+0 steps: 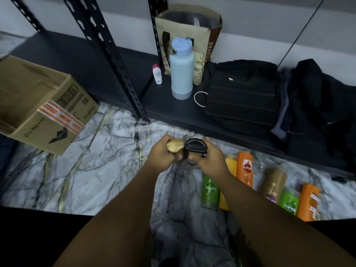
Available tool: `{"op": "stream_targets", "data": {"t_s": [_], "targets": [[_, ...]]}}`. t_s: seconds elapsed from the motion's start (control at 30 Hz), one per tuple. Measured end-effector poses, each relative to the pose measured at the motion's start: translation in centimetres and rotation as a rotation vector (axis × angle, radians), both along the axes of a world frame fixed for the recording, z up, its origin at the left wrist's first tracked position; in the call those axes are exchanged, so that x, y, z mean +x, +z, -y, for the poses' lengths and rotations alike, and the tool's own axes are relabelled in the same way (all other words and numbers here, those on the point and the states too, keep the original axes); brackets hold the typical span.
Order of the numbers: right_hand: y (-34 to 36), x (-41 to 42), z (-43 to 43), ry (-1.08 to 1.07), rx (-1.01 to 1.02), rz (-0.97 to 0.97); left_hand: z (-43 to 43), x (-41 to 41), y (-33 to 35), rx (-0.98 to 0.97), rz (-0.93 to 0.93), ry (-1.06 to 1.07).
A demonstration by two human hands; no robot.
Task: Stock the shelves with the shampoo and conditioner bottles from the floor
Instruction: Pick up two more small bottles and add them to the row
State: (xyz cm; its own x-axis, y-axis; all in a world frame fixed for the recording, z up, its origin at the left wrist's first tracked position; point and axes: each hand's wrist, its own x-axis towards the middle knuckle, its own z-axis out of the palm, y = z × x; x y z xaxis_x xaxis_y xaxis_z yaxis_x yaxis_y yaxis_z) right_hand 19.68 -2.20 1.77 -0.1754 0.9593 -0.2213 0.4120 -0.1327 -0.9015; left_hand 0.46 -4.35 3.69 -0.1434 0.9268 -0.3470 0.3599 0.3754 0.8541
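Bottles in both hands, up over the marble floor (96, 170), just in front of the low black shelf (163, 108). Left hand (163, 157) wrapped tight round a gold-capped bottle (174, 148). Right hand (210, 160) wrapped tight round a black-capped bottle (195, 148). Caps side by side, almost touching. More waiting on the floor to the right, like an orange bottle (245, 168) and a green bottle (210, 191), lying flat. Likely hard, smooth plastic: a bit slippery, not easy to break, maybe heavy if full. Best to grab round the fat middle, never by the cap alone.
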Motion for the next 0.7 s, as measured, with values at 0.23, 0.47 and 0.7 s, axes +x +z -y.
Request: {"op": "stream_targets", "data": {"t_s": [0.23, 0.47, 0.7], "targets": [[-0.2, -0.3, -0.1, -0.050, 0.033, 0.033, 0.3, -0.5, -0.1, -0.006, -0.020, -0.085], [1.8, -0.1, -0.4, 0.028, -0.020, 0.031, 0.3, -0.8, 2.3, 0.025, -0.077, -0.103], [9.0, 0.3, 0.0, -0.045, 0.021, -0.132, -0.1, -0.9, 10.7, 0.118, -0.044, -0.095]]}}
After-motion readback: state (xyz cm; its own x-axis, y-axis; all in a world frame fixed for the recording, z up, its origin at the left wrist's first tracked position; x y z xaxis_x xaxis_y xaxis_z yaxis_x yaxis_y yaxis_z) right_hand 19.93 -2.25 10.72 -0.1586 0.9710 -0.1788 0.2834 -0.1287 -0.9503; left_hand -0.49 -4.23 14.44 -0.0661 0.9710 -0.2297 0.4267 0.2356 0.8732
